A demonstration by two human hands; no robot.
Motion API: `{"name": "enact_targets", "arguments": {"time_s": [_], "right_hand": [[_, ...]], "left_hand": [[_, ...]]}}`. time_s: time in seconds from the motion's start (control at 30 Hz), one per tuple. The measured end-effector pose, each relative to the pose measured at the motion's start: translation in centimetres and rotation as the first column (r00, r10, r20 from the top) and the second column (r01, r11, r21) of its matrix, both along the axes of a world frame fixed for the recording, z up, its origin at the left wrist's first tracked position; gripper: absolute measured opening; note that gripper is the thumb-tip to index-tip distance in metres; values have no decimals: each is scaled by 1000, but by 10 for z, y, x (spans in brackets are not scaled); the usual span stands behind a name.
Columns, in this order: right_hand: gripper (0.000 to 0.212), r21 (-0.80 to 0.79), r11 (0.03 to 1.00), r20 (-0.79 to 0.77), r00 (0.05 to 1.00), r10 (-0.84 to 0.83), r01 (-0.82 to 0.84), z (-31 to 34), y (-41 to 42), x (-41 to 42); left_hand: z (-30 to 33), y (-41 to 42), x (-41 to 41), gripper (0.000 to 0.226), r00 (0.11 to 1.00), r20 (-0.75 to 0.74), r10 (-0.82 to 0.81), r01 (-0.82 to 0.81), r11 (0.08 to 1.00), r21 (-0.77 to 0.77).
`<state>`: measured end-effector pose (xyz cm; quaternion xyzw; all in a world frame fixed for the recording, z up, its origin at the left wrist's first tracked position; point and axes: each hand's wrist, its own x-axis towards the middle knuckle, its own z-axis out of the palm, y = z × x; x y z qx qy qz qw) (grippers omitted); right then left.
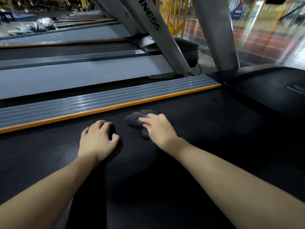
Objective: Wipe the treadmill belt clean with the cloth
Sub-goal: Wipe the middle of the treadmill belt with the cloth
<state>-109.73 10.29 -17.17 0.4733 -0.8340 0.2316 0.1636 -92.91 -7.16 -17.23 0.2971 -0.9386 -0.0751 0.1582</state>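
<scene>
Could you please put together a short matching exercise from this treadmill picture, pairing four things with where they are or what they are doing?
Things:
1. cloth
2. left hand
3. orange strip
4. right hand

States:
A. runs along the far edge of the belt
B. rests bare on the belt, fingers curled
C. lies bunched on the belt, dark grey
D. presses down on the cloth

Pairs: 1-C, 2-B, 3-A, 4-D
</scene>
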Motion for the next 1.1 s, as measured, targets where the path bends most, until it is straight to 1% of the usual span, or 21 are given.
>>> {"name": "enact_targets", "arguments": {"time_s": [0.07,0.1,0.13,0.2,0.23,0.27,0.3,0.37,0.43,0.5,0.57,0.63,0.67,0.73,0.8,0.83,0.87,0.93,0.97,1.03,1.1], "right_hand": [[28,-6,993,-51,992,-115,115,0,41,-57],[25,-26,974,-52,973,-224,223,2,66,-85],[24,-36,939,-6,939,-343,343,4,89,-102],[24,-53,851,93,851,-517,523,6,107,-104],[23,-75,834,95,836,-540,547,7,99,-90],[21,-96,849,75,854,-514,520,8,83,-71],[19,-123,892,33,901,-434,434,10,61,-46],[17,-100,975,-42,979,-202,197,11,15,12],[19,-7,999,14,999,-35,35,9,-15,59],[23,-46,997,71,995,69,-65,5,-14,54],[29,-38,999,19,1000,-3,4,-4,14,12],[29,-41,979,-18,979,-201,201,-5,54,-47],[28,-32,949,14,949,-314,314,-2,75,-73],[27,-5,856,177,843,-508,517,4,95,-98],[26,28,793,190,776,-602,609,9,80,-79],[28,26,802,150,791,-593,597,12,64,-55],[31,16,844,116,838,-534,536,12,45,-27],[29,9,939,124,931,-342,344,12,11,28],[26,25,968,138,958,-251,250,11,0,50],[20,42,990,122,983,-138,134,13,-5,63],[22,83,985,48,987,-154,150,19,13,40]], "left_hand": [[0,1,-1,50,1000,-12,3,-2,1000,4],[0,1,-3,50,1000,-15,3,-2,1000,5],[0,0,-4,49,1000,-14,4,-4,1000,3],[-2,-1,-5,48,1000,-2,9,-9,1000,-6],[-3,-2,-5,47,1000,3,10,-10,1000,-7],[-3,-2,-6,47,1000,4,10,-10,1000,-3],[-3,-3,-6,48,1000,1,9,-9,1000,0],[-2,-2,-4,52,1000,3,1,-1,1000,-2],[0,-2,-3,60,1000,12,-2,3,1000,-12],[1,-1,-1,63,1000,17,-1,2,1000,-13],[1,-1,0,61,1000,3,-5,5,1000,-12],[0,-2,-2,56,1000,0,-1,1,1000,-3],[0,-2,-4,52,1000,3,-2,2,1000,-1],[-3,-3,-6,48,1000,1,-4,4,1000,-5],[-5,-4,-5,51,1000,-1,-10,10,1000,-7],[-5,-4,-5,53,1000,2,-14,14,1000,-8],[-5,-4,-4,55,1000,6,-17,17,1000,-9],[-3,-4,-5,57,1000,13,-21,21,1000,-15],[-3,-4,-4,58,1000,15,-22,22,1000,-21],[-3,-4,-3,59,1000,18,-20,21,999,-31],[-4,-5,-2,56,1000,17,-17,18,999,-30]]}}
